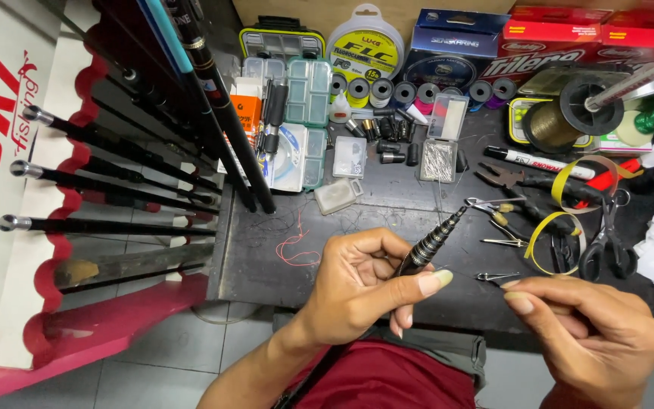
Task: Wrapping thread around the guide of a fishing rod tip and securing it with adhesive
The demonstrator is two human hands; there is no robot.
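We note the black ribbed rod tip (434,241) pinched in the left hand (357,284) fingers, angled up over the bench (266,257). Right hand (592,333) fingers pressed together just beside it. Scissors (607,242), pliers (524,180) and red thread (294,246) lie near.

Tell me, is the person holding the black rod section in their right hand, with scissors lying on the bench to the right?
Not quite: the head view shows the rod section in the left hand, not the right hand. The scissors do lie on the bench to the right.
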